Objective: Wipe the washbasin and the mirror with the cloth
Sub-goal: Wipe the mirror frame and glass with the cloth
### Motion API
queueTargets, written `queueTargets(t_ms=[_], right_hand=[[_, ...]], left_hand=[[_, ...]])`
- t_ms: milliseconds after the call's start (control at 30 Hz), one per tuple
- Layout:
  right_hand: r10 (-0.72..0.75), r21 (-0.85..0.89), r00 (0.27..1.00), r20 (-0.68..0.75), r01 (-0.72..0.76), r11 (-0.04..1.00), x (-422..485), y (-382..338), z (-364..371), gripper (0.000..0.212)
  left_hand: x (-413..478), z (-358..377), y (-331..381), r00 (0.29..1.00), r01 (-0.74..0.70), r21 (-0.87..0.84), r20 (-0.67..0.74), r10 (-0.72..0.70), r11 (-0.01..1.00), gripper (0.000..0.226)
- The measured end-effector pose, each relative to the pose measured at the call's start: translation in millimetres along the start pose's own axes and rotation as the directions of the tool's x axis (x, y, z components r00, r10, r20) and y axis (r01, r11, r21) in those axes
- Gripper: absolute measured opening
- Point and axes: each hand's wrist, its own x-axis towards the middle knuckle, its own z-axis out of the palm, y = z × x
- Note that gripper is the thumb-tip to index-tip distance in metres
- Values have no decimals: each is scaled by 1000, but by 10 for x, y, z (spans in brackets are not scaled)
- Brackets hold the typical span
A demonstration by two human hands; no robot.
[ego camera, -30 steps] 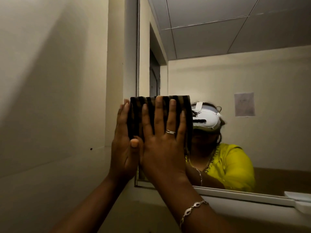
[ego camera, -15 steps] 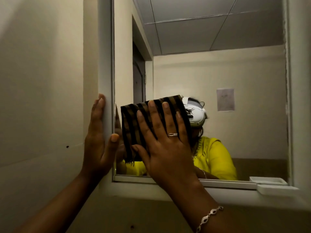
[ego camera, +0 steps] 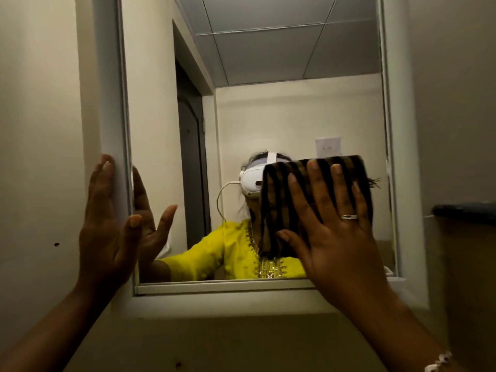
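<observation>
A wall mirror (ego camera: 281,98) in a pale frame fills the middle of the view. My right hand (ego camera: 335,237) lies flat, fingers spread, pressing a folded brown-and-black striped cloth (ego camera: 279,205) against the glass in the mirror's lower right part. My left hand (ego camera: 104,226) rests flat on the mirror's left frame, fingers apart, holding nothing. The washbasin is out of view.
Plain cream wall (ego camera: 40,157) runs along the left. A dark ledge (ego camera: 467,208) juts from the wall at the right of the mirror. The mirror reflects a person in a yellow top, a dark door and a tiled ceiling.
My right hand has slid the cloth across the glass from the lower left to the lower right. My left hand left the cloth and settled on the left frame.
</observation>
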Motion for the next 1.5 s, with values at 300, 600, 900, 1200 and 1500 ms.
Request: queueTargets(t_ms=[300, 600, 900, 1200, 1500], right_hand=[[158, -4, 987, 10, -158, 987, -107, 323, -77, 64], [426, -92, 904, -26, -426, 900, -205, -201, 10, 66], [393, -92, 914, 105, -384, 919, -128, -891, 167, 69], [212, 40, 971, 113, -218, 975, 104, -1611, 287, 69], [-39, 61, 993, 108, 32, 998, 90, -1718, 351, 75]], left_hand=[[-73, 145, -274, 995, 56, 143, 75, -67, 988, 78], [-48, -37, 180, 997, 42, -73, 62, -37, 996, 85], [-46, -62, 189, 997, 50, -128, 61, -43, 990, 87], [-50, -71, 197, 993, 109, -271, 65, -95, 956, 93], [-56, -65, 184, 995, 94, -285, 63, -79, 954, 96]])
